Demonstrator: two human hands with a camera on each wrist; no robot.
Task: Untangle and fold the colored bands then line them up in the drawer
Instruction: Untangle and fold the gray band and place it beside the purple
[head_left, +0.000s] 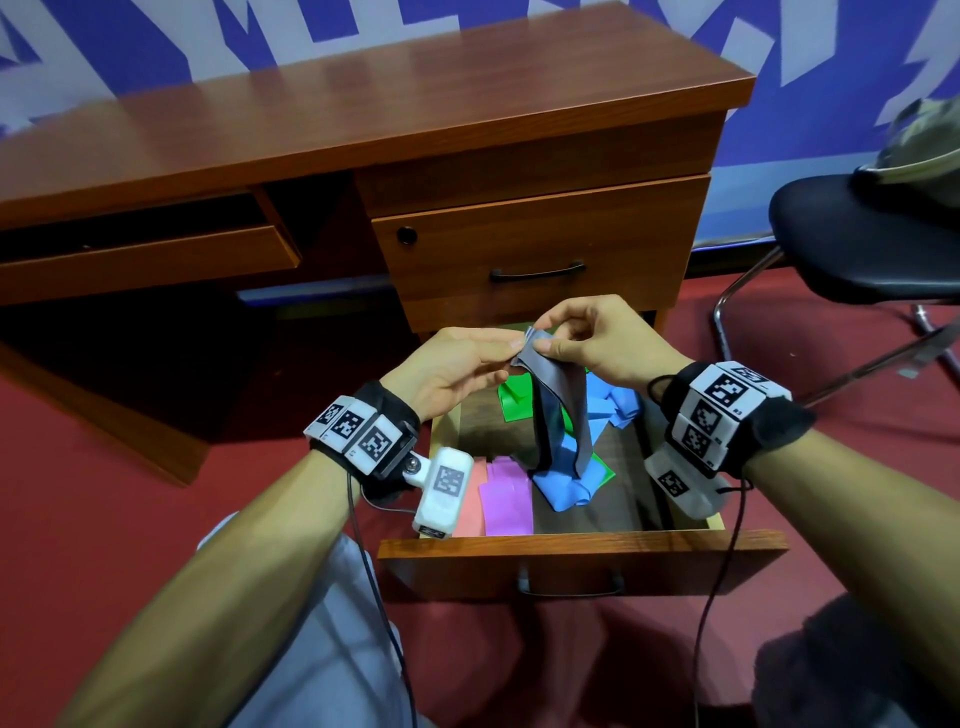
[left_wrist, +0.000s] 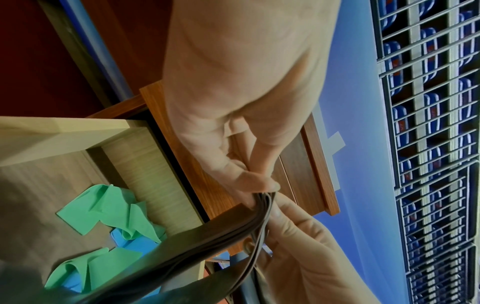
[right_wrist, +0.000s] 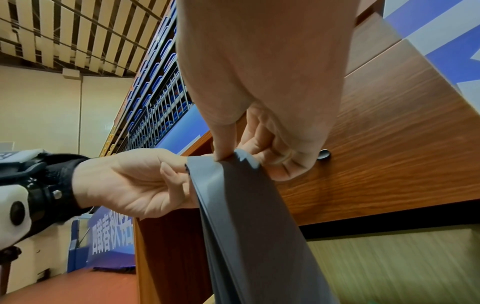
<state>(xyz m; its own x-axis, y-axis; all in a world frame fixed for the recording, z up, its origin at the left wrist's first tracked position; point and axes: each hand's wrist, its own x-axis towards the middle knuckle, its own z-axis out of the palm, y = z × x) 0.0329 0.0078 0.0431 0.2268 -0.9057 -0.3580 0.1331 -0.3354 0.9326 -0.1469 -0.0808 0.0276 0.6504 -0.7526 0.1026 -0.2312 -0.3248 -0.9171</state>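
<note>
A grey band (head_left: 563, 405) hangs doubled over the open drawer (head_left: 582, 540), its lower loop reaching the pile below. My left hand (head_left: 457, 364) pinches its top edge from the left, and my right hand (head_left: 597, 338) pinches the same top edge from the right. The right wrist view shows the grey band (right_wrist: 249, 216) draped from both pinches; the left wrist view shows the grey band (left_wrist: 207, 242) edge-on under my fingertips (left_wrist: 259, 183). Inside the drawer lie a tangled blue band (head_left: 566, 488), a green band (head_left: 517, 400), and flat purple (head_left: 506, 496) and pink (head_left: 470, 499) bands at front left.
The wooden desk (head_left: 363, 114) stands behind, with a shut upper drawer (head_left: 535, 244) just above my hands. A black chair (head_left: 872, 244) stands on the red floor at right. Cables hang from both wrist cameras.
</note>
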